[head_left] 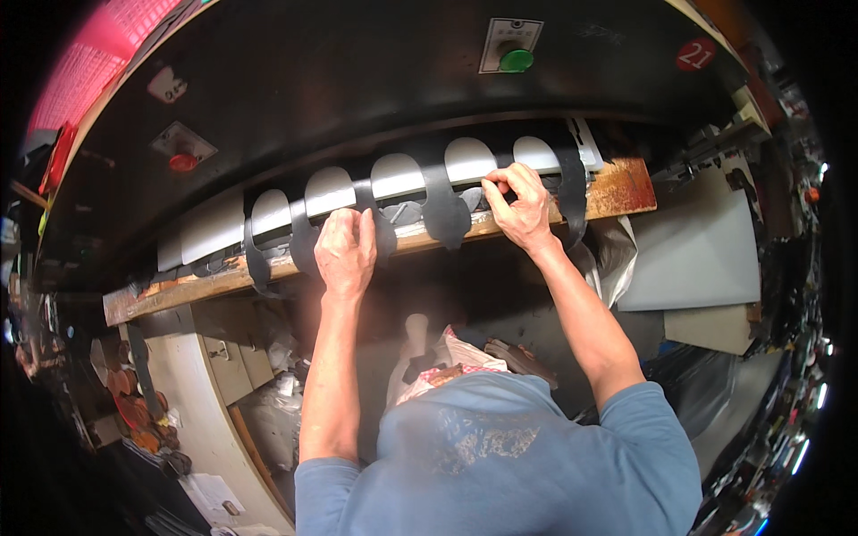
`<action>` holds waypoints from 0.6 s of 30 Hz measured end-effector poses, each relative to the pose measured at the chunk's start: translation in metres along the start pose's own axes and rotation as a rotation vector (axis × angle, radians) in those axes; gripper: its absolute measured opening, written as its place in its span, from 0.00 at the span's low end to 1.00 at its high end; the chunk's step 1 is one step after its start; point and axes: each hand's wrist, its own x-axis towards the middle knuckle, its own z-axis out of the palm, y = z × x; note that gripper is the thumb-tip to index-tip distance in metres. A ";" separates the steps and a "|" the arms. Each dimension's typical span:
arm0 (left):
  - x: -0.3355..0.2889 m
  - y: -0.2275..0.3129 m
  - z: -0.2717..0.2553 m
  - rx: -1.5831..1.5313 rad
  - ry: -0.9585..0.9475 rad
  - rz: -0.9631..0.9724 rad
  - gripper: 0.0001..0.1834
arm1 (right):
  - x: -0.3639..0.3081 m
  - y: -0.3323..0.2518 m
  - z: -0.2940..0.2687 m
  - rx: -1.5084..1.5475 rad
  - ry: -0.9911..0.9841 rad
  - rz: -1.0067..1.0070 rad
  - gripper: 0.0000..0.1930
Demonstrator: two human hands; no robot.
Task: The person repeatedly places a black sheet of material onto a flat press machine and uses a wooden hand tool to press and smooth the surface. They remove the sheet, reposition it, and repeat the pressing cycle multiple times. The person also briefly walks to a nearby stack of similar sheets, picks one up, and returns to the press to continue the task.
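Note:
A black sheet [441, 196] with a row of rounded cut-outs lies over a white board [214, 230] at the front of a dark machine. White shows through the cut-outs, and the sheet's strips hang over a wooden plank [170, 297]. My left hand [345, 255] is closed at one strip left of the middle, fingertips against it. Farther right, my right hand [520, 207] pinches at another strip, thumb and forefinger together; the hand hides most of that strip.
The machine's dark front [357, 80] rises just beyond, with a green button [516, 61] and a red button [183, 162]. Pale boards [697, 255] stand at the right. A cabinet [201, 375] is below left, near stacked round pieces [134, 406].

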 end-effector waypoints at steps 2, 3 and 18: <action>-0.001 0.000 0.000 -0.023 -0.003 -0.033 0.10 | 0.001 -0.002 -0.003 0.005 -0.032 0.004 0.05; -0.001 0.000 0.000 -0.028 -0.004 -0.045 0.10 | 0.002 -0.005 -0.005 -0.020 -0.063 0.009 0.05; 0.079 0.001 -0.036 -0.080 -0.439 -0.294 0.13 | 0.148 0.021 0.056 -0.059 -0.553 0.028 0.48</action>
